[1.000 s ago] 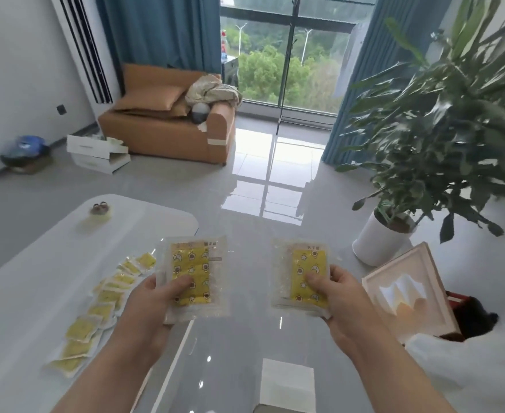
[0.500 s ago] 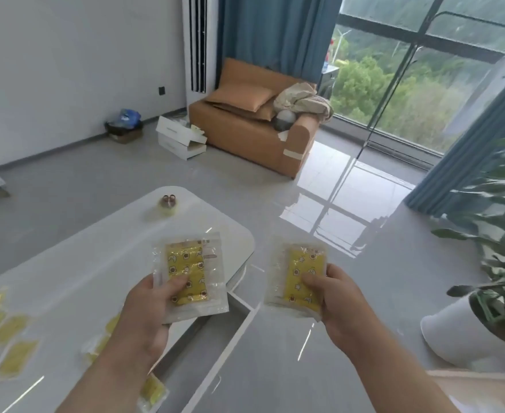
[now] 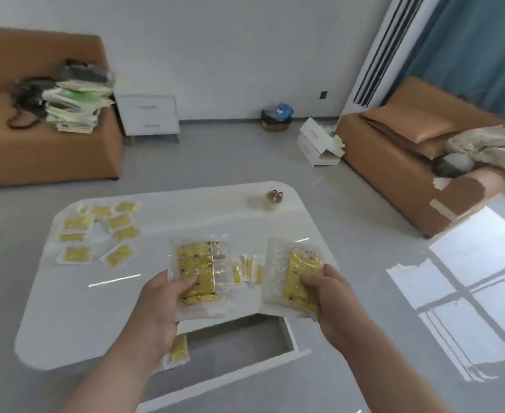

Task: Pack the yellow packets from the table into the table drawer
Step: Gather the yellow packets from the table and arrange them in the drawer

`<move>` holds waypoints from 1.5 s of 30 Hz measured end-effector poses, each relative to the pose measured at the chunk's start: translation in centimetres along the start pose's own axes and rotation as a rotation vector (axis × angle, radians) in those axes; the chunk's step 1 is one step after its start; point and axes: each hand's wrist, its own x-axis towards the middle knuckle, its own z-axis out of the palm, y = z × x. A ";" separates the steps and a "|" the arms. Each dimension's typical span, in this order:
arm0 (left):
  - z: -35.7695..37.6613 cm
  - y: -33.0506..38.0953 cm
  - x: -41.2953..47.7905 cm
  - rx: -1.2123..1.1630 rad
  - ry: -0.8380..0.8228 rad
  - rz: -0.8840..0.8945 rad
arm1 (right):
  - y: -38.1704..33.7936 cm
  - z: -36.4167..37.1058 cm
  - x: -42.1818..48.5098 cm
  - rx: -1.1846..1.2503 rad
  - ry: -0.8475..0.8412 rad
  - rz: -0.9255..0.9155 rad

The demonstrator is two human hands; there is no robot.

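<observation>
The left hand grips the first yellow packet by its near end, thumb curled over the printed face. The right hand grips the second yellow packet the same way. Each is a flat rectangular clear-film pouch around a yellow insert with small dark motifs; the print at the far end is too small to read. Both long axes run away from the person. Both are held above the glossy white, round-cornered surface. Between the hands, narrow yellow strips lie on it. Below the hands the drawer stands open, with a stowed packet beneath the left hand. Well left of the left hand lie the loose packets, flat. Beyond the right hand stands a small yellowish roll.
</observation>
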 end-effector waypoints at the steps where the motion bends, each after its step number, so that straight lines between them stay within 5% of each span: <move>1: 0.1 -0.9 -0.1 -0.001 0.042 0.006 | -0.1 -0.2 1.1 -0.032 -0.048 0.004; 12: -5.0 -5.6 -0.2 -0.086 0.279 0.012 | 3.9 2.4 7.4 -0.175 -0.246 0.161; 23: -15.6 -14.3 12.2 -0.011 0.288 -0.092 | 19.1 11.4 16.6 -0.183 -0.350 0.256; 34: -20.2 -26.8 28.1 0.004 0.273 0.113 | 32.3 14.4 32.6 -0.313 -0.568 0.002; 45: -21.6 -31.6 34.8 0.022 0.230 0.339 | 38.4 16.3 39.3 -0.334 -0.643 -0.230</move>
